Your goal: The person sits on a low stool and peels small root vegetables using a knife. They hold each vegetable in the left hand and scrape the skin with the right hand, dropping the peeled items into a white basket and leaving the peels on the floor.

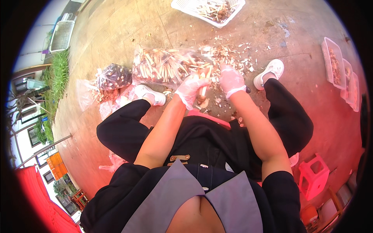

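Note:
My left hand (191, 87), in a clear plastic glove, is closed around a few long-stemmed mushrooms (201, 92) with brown caps. It is in front of a large clear plastic bag (163, 64) packed with similar mushrooms. To its right, my right hand (231, 78), also gloved, is curled with its back towards me. Its fingertips are hidden, so what it grips does not show. A small dark object (248, 89) sticks out beside the right wrist; its kind is unclear. Beyond and below both hands, pale trimmings (224, 52) are scattered over the concrete floor.
A white plastic basket (193, 13) of mushrooms stands ahead. Filled bags, one with dark contents (113, 76), lie beyond my left shoe (151, 94). Several baskets (333, 64) line the right side. A red plastic stool (314, 176) is at lower right; another white basket (62, 35) stands far left.

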Demonstrator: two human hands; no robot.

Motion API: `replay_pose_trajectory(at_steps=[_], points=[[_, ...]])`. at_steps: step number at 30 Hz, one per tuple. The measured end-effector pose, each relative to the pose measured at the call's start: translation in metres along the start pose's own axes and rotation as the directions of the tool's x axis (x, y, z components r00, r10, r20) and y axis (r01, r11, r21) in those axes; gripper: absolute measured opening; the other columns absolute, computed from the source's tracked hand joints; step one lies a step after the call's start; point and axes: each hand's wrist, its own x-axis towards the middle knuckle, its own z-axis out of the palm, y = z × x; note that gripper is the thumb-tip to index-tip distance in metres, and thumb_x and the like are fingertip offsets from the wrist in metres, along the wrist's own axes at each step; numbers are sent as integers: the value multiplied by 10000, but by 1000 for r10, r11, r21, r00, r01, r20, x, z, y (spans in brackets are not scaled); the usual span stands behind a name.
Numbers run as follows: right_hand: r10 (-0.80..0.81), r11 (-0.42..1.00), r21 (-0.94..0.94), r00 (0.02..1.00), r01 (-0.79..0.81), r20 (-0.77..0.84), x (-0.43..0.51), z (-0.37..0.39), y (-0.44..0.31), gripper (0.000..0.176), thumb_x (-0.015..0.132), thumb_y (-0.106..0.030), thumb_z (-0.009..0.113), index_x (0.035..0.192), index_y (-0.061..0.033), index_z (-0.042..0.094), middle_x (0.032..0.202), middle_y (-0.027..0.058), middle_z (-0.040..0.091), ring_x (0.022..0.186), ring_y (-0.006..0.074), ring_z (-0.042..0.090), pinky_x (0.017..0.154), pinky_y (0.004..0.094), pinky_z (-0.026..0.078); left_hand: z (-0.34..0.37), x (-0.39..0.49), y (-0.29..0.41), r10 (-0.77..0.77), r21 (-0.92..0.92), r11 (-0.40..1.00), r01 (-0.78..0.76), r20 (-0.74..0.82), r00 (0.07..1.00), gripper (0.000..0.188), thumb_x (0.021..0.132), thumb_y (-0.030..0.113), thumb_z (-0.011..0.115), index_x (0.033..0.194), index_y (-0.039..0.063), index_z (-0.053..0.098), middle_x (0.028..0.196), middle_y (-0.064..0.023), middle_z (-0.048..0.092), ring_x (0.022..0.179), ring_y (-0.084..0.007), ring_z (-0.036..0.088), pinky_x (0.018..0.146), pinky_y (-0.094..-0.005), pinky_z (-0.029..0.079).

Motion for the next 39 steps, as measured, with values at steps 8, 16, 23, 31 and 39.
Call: replay_pose_trajectory(at_steps=[8,16,23,31,39], points=[[35,993,115,998,-42,56,-13,-12,-5,242,829,-121,376,1014,-65,522,930,204,588,870,364,574,739,437,449,6,-9,7,-107,-93,991,100,-68,992,250,805,217,572,1000,107,462,729,-36,532,535,-119,477,383,-248,330],[-35,987,159,999,32,19,-14,-18,-4,182,795,-105,444,936,-42,541,922,192,593,860,336,591,733,411,464,5,-1,5,-237,-218,945,242,49,970,253,826,275,484,965,65,510,704,-36,547,519,-127,475,386,-249,351],[-70,992,113,994,60,85,-11,-11,4,203,816,-112,407,945,-35,545,931,196,598,862,339,595,735,421,466,13,-1,2,-171,-143,977,156,-99,980,241,794,263,510,976,106,490,736,-30,545,560,-116,502,403,-230,395],[-154,983,128,971,131,185,-9,-8,6,166,813,-103,430,930,-32,525,900,199,604,862,330,600,722,412,472,-1,9,-1,-245,-146,960,237,-41,969,248,791,224,510,1012,112,497,732,-28,558,543,-130,525,394,-280,406],[-193,970,195,952,147,239,-11,-14,0,195,826,-117,398,965,-39,511,885,218,594,846,369,585,716,443,454,-7,11,-3,-297,-332,890,313,99,950,336,771,178,513,1097,124,452,790,-25,544,569,-142,529,400,-280,395]])
